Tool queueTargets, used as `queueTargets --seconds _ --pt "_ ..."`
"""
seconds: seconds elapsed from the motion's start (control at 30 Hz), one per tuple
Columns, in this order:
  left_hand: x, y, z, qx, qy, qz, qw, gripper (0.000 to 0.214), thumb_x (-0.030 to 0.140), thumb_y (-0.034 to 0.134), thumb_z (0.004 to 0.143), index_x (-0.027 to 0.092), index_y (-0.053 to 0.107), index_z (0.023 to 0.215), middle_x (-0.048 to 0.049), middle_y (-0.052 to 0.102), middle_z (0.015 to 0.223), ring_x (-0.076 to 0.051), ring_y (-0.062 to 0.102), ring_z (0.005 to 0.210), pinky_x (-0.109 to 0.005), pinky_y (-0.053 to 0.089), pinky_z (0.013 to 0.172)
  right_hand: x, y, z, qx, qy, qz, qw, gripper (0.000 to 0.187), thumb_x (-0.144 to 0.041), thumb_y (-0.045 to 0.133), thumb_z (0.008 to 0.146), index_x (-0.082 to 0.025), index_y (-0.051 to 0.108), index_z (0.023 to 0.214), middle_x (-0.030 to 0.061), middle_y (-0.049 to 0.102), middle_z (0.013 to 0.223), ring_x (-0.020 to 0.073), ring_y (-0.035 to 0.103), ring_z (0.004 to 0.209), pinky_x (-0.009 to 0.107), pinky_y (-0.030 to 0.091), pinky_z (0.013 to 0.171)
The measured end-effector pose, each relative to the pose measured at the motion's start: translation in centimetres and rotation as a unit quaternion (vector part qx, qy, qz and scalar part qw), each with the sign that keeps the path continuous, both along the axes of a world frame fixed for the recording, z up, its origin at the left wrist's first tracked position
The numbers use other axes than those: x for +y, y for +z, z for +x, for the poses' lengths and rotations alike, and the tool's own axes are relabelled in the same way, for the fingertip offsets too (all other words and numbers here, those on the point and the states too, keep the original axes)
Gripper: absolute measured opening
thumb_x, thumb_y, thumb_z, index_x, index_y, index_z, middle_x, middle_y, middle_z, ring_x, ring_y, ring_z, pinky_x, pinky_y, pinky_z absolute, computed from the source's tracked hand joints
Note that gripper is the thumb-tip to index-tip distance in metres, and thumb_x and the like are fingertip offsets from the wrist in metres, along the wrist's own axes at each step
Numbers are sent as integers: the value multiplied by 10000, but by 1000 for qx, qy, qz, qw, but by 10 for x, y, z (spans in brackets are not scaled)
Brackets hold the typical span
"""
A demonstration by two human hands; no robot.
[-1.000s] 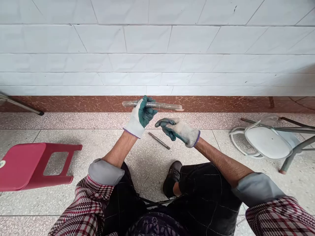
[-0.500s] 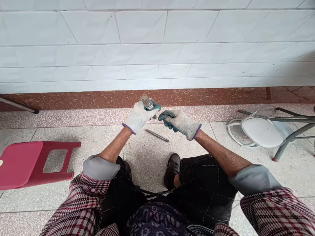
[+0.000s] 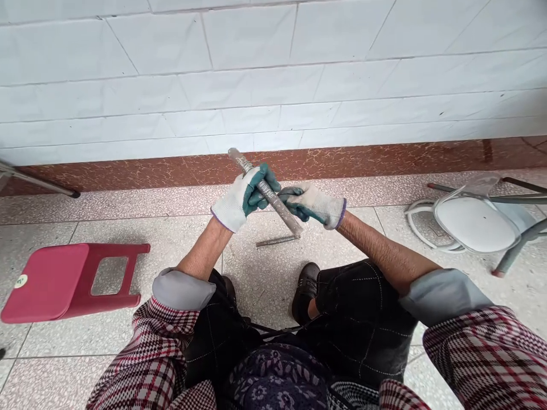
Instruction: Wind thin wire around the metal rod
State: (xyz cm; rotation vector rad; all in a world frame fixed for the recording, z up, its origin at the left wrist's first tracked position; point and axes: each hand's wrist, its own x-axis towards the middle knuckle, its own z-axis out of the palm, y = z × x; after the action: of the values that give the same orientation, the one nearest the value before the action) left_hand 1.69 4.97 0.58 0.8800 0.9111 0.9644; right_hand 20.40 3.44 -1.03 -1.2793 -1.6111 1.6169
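My left hand (image 3: pixel 241 196), in a white glove with a green coated palm, is closed around a grey rod (image 3: pixel 282 212) wound with thin wire along part of its length. The rod slants from upper left to lower right, both ends sticking out of the grip. Just right of it my right hand (image 3: pixel 318 204), gloved alike, has its fingers curled together close to the rod. What those fingers pinch, if anything, is too small to make out. A thinner dark rod (image 3: pixel 277 242) lies on the floor below, its right end near the held rod's lower tip in view.
A red plastic stool (image 3: pixel 55 279) lies at the left. On the right is a folding chair with a white round seat (image 3: pixel 474 225). A white tiled wall (image 3: pixel 256 74) with a brown skirting (image 3: pixel 171 176) rises in front, and my shoe (image 3: pixel 306 285) stands on the speckled floor.
The rod in my left hand has turned from pointing end-on to lying slantwise, showing its length. My right hand has come closer to it. The view has shifted slightly.
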Motion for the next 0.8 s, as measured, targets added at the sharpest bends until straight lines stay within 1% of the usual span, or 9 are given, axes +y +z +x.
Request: queueTargets --seconds 0.13,0.27,0.37,0.43,0.47,0.57,0.63,0.73,0.8 --pt "-5 -2 0 152 10 96 984 152 226 711 832 169 607 738 -22 662 659 -92 530 466 -219 413 411 -2 10 -1 -81 -40 32 995 122 -166 623 847 -157 721 775 -58 474 535 56 363 408 183 261 323" --pt "-3 -12 2 244 33 196 949 161 200 758 784 167 629 694 0 619 625 -94 530 527 -225 453 498 -15 20 -13 -82 -72 27 994 139 -120 578 862 -165 693 800 -36 529 565 74 451 424 180 317 322" --pt "4 -15 4 169 129 198 957 110 184 755 787 168 651 755 -8 655 696 -100 563 585 -213 464 515 -25 23 -22 -5 -90 21 996 98 -197 596 878 -170 672 823 -18 575 612 87 496 454 186 349 330" --pt "11 -10 4 58 199 152 966 76 209 704 854 172 654 811 -17 687 770 -84 558 566 -205 465 495 -29 22 -26 58 -90 16 994 121 -264 615 879 -167 686 873 -19 576 617 87 489 455 190 356 340" --pt "14 -6 3 -2 213 112 971 121 245 662 907 176 643 810 -18 694 786 -69 536 527 -200 458 473 -30 20 -28 85 -81 8 993 147 -287 619 876 -164 696 902 -22 570 611 88 483 455 191 356 347" --pt "18 3 -1 -124 176 -16 976 345 372 539 1022 187 584 733 -5 674 748 -25 419 403 -180 399 397 -27 13 -28 120 -21 -23 992 193 -309 632 861 -164 716 956 -25 568 611 95 479 468 196 367 371" --pt "15 5 -5 -123 136 -53 982 401 440 557 1017 196 554 700 9 639 679 -19 370 363 -179 353 360 -20 9 -24 93 4 -21 995 157 -297 638 847 -170 716 896 -26 552 595 97 459 463 201 365 370" --pt "6 4 -8 -33 74 -3 997 378 492 635 956 201 574 723 4 632 651 -40 424 386 -188 350 359 -7 8 -14 20 -10 8 1000 101 -220 646 821 -177 698 747 -23 519 573 82 421 453 190 337 358" --pt "-1 4 -9 42 30 49 997 301 438 667 922 192 600 762 -13 651 671 -71 507 448 -197 381 381 -3 10 -8 -29 -30 16 999 109 -178 642 824 -168 720 748 -22 515 570 74 412 442 186 316 342"
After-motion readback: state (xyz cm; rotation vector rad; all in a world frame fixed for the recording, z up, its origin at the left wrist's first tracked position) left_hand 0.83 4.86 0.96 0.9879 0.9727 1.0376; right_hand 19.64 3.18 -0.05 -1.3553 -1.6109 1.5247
